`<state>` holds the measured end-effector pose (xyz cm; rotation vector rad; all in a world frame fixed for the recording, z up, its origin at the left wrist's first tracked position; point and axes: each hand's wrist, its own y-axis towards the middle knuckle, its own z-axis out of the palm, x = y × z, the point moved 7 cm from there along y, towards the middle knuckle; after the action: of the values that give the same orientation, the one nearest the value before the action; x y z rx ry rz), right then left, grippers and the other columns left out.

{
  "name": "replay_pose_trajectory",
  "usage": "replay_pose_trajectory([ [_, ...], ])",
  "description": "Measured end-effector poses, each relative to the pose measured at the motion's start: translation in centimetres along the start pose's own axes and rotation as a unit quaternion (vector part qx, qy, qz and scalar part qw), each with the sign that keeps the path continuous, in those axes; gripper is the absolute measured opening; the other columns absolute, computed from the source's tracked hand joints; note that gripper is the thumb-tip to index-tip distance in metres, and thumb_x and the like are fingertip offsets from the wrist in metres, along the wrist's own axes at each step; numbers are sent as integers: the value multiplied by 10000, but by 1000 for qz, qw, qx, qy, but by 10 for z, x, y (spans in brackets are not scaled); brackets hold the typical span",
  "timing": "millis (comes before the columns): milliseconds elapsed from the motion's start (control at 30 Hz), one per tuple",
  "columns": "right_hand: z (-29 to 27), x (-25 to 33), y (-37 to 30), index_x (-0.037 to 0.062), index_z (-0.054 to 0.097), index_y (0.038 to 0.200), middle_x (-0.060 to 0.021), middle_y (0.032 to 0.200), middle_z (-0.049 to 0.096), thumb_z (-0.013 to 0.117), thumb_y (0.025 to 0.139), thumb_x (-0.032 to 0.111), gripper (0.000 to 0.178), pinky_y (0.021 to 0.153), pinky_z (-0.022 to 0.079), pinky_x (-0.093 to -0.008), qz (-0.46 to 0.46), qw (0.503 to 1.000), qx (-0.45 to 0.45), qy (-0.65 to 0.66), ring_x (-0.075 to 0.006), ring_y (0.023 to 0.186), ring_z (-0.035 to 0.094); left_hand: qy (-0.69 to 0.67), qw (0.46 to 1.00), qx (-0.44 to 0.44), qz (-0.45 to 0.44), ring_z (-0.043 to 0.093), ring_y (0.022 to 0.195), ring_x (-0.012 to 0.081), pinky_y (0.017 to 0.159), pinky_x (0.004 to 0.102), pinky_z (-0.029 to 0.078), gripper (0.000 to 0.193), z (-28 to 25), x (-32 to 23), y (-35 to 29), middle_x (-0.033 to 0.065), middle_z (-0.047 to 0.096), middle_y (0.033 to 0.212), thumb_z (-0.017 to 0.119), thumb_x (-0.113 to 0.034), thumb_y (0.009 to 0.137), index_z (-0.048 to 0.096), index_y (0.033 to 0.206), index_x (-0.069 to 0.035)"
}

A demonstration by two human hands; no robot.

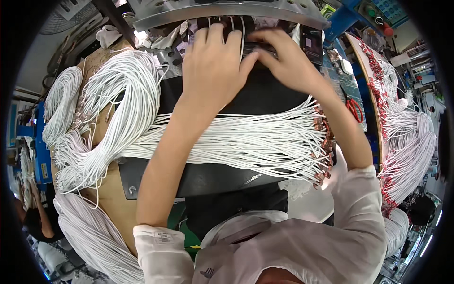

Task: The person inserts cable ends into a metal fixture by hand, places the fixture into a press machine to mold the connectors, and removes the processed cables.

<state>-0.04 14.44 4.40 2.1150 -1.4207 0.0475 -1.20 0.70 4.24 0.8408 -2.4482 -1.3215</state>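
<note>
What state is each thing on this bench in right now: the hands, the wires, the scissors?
left hand: palm down, fingers spread on the fixture
right hand: fingertips pinching at the fixture
fixture: a few thin white wires run up into it
white wire bundle: lying flat across the black mat, coppery terminal ends at right
coiled white wires: looped, heaped at left
red-handled scissors: lying unused at right

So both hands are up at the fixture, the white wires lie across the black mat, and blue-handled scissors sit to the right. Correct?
Not quite: the head view shows the scissors have red handles, not blue. Both the left hand and right hand are at the fixture, white wires crossing the black mat.
</note>
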Motion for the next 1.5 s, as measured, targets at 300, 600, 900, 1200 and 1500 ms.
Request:
replay_pose_trajectory([
  [300, 36, -2, 24, 34, 501, 1383, -221, 1368, 545, 542, 847, -21, 540, 1033, 382, -479, 15, 989, 99, -112, -381, 1287, 513, 75, 969, 190, -137, 588, 1170, 406, 925, 556, 469, 382, 42, 57, 4, 227, 637, 1215, 600, -114, 817, 622, 1175, 16],
  [600, 38, -9, 51, 16, 505, 1359, -245, 1355, 543, 519, 873, 35, 487, 1035, 392, -495, -140, 969, -84, -186, -364, 1256, 538, 10, 966, 224, -130, 554, 1257, 396, 1047, 583, 381, 561, 66, 77, 6, 266, 546, 1378, 563, -134, 840, 465, 1377, -6],
  [900, -11, 89, -124, -65, 481, 1386, -210, 1388, 539, 559, 1021, 150, 431, 1092, 401, -459, -90, 856, 221, 459, -358, 1283, 526, -378, 852, 59, -356, 680, 930, 264, 877, 344, 512, 388, -97, -2, -69, 203, 693, 1092, 585, -85, 946, 556, 1305, 61],
  [1200, 131, 81, -409, 43, 412, 1482, -99, 1355, 595, 475, 1054, 426, 579, 1011, 446, -365, 646, 493, 6, 583, -203, 1231, 556, -466, 465, -5, -752, 626, 883, 266, 726, 376, 520, 541, -142, -52, -375, 138, 610, 1115, 605, -349, 992, 416, 1370, -11],
  [1500, 152, 66, -381, 88, 332, 1532, -64, 1551, 419, 444, 955, 525, 733, 1167, 285, -437, 455, 448, -259, 725, -264, 1426, 375, -333, 519, -75, -783, 607, 976, 238, 784, 383, 538, 546, -117, -34, -385, 121, 556, 1234, 594, -267, 995, 327, 1431, -76],
])
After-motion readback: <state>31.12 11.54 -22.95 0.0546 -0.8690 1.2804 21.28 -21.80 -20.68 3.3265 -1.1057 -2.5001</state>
